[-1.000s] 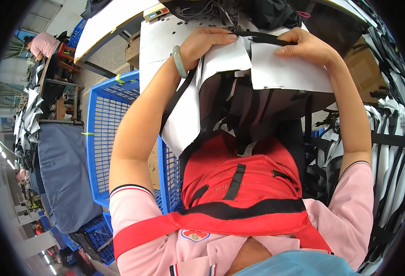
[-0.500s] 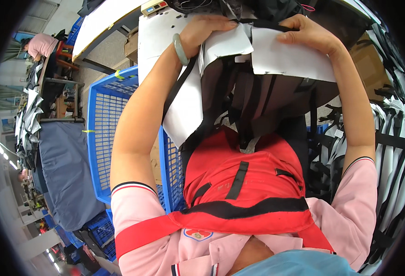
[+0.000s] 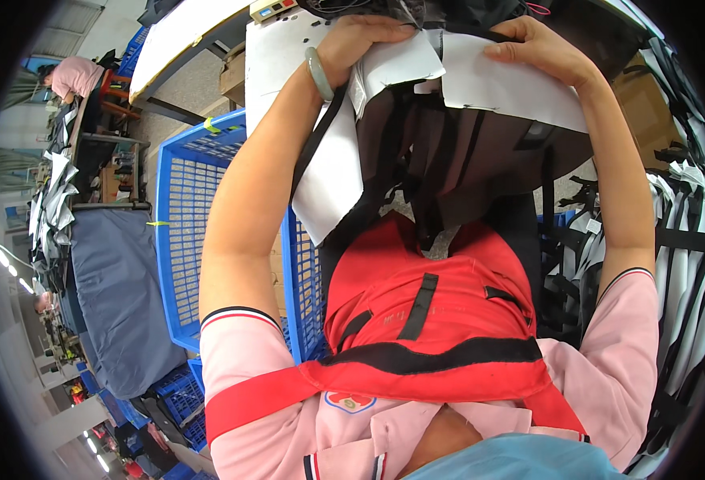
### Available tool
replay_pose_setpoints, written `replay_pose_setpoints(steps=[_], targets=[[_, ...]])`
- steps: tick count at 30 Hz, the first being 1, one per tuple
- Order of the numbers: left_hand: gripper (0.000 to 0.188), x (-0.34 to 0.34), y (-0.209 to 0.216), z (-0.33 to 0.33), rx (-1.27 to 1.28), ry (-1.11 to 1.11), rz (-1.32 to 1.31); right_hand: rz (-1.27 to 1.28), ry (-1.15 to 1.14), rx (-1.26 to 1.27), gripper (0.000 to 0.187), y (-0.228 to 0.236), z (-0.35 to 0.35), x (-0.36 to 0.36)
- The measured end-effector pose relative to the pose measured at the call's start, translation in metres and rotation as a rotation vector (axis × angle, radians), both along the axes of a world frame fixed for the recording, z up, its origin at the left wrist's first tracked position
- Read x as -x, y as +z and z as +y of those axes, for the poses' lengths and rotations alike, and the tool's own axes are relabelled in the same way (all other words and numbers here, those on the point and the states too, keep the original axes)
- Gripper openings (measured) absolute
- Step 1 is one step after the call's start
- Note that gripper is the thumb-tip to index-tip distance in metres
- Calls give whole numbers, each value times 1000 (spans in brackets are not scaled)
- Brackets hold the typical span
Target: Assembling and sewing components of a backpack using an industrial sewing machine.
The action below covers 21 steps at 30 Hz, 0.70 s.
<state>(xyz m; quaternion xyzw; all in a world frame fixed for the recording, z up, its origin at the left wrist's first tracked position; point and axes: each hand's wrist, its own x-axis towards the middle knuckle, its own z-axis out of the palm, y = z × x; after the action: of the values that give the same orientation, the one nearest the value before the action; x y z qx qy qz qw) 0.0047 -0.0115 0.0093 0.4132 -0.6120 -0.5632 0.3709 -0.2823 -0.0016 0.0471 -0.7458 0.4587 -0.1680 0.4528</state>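
Note:
A floppy sewn fabric piece [image 3: 480, 80], white on one face and dark on the other, hangs from the table edge over my lap. Black straps [image 3: 316, 144] run along its side and dangle beneath. My left hand [image 3: 359, 46], with a pale bangle at the wrist, pinches its top edge near the middle. To the right, my right hand [image 3: 543, 53] grips the same black-trimmed edge, thumb on the white face. Part of the edge and some fingertips are hidden behind the cloth.
On my left stands a blue plastic basket [image 3: 168, 264], close beside the white tabletop [image 3: 268, 80]. A small box with a display [image 3: 271, 8] sits at the far edge. White and black pieces [image 3: 680, 240] hang at right. Another person [image 3: 76, 78] bends over a far-left bench.
Both hands and the fabric have shifted slightly away from me, and the fabric's lower white edge sits higher. My grip looks the same.

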Motion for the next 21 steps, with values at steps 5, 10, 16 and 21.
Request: replay_pose_setpoints(steps=[5, 10, 16, 21], targets=[[28, 1, 0, 0, 38, 4, -25, 32, -80, 107, 38, -8, 5, 4], [25, -13, -1, -2, 97, 35, -46, 41, -55, 86, 43, 3, 11, 2], [31, -42, 17, 40, 90, 167, -84, -35, 53, 377, 73, 5, 38, 29], [25, -11, 64, 161, 288, -107, -255, 35, 372, 818, 67, -30, 95, -27]])
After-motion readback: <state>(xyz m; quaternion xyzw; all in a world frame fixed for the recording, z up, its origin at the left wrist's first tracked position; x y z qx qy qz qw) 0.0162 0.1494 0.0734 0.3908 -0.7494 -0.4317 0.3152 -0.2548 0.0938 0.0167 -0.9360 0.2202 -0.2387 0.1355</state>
